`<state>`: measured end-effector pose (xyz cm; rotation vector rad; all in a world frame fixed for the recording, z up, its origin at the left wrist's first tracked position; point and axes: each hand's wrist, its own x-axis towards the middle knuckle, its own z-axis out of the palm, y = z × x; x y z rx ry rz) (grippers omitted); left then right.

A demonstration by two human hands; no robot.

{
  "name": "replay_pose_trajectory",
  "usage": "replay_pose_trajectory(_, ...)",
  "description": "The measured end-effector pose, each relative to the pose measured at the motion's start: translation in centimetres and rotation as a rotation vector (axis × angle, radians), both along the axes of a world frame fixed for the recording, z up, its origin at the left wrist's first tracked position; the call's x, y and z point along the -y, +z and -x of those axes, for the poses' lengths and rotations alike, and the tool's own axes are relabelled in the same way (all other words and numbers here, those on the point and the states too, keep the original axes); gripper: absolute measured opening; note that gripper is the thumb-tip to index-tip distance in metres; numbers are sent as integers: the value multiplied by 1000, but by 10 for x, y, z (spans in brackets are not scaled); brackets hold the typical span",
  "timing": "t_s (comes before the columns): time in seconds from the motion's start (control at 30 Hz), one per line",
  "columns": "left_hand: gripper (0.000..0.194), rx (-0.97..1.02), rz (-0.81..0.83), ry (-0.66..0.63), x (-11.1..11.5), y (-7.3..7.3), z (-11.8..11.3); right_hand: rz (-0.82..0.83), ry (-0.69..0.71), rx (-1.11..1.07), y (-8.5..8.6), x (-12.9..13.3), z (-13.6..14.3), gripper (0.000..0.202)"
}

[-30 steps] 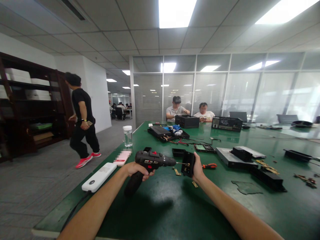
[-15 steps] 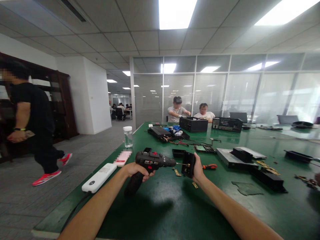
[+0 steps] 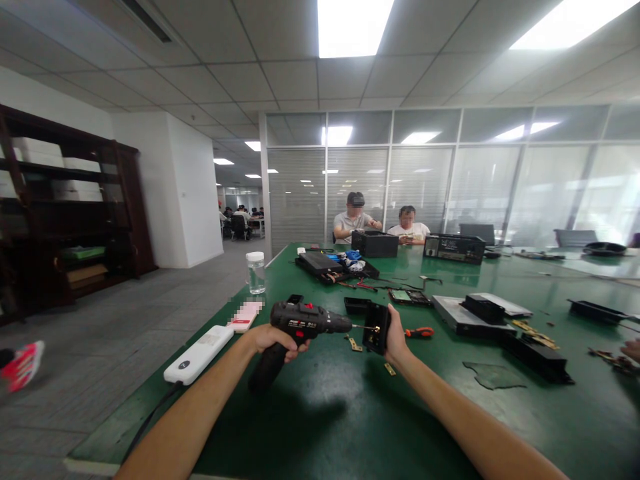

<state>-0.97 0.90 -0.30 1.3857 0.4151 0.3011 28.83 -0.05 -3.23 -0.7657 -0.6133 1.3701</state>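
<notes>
L grip is firmly gripping the black cordless drill, fully wrapping its handle. R grip is clasping the small black part, approx. in line w/ the drill; the bit is pointing into this part, exact contact I am not seeing clearly. Just right of R grip, an orange-black screwdriver is lying on the green worktop; a brass-coloured piece is lying on near side of R grip, & a white device is resting left of L grip
</notes>
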Motion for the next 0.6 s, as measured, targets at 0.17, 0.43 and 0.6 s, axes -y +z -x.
replay_pose_trajectory(0.17,37,-3,3,3,-1,0,0,-4,0,2,-2,-1,-1,40)
replay_pose_trajectory(0.43,40,6,-4,-14,-3,-4,1,-10,13,8,-4,-1,-2,43)
replay_pose_trajectory(0.6,39,7,-6,-10,-2,-2,1,-8,17,-8,-4,-1,-1,42)
